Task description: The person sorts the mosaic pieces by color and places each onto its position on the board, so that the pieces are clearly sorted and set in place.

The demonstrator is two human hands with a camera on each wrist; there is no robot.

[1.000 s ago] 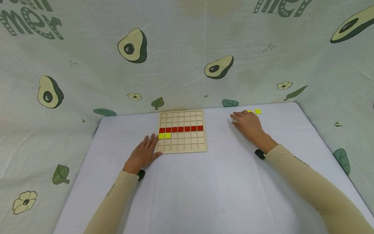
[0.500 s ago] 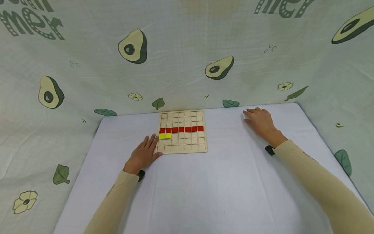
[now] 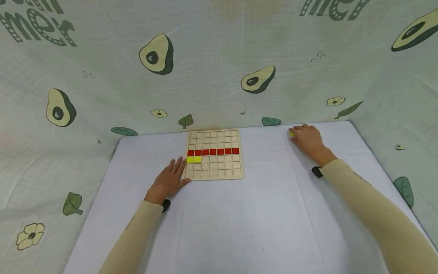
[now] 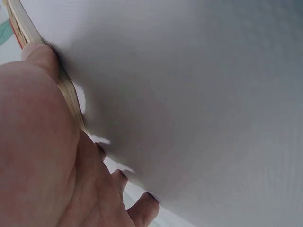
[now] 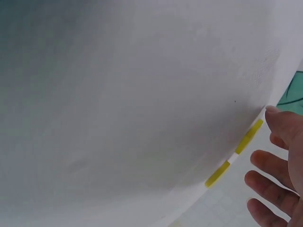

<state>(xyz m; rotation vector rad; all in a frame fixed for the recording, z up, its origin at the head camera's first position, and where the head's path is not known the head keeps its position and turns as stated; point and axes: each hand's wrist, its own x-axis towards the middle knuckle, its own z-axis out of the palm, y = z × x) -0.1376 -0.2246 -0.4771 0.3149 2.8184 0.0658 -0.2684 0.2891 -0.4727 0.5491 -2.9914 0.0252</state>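
Observation:
My left hand lies spread at the left edge of a square wooden grid board, its thumb at the front left corner. In the left wrist view, the thumb and fingers touch the side of the board. A full row of red square tiles crosses the board, and two yellow tiles sit at the left of the row below. At the back right, my right hand is over a yellow tile. The right wrist view shows two yellow tiles flat on the table beside loosely bent fingers.
A white cloth covers the table. Behind it and at both sides hangs a pale curtain printed with avocados and leaves. Each wrist wears a small black camera.
My right hand has moved right, now over the loose yellow tiles; it hid them half a second ago, and one peeks out now. The left hand and board have stayed put.

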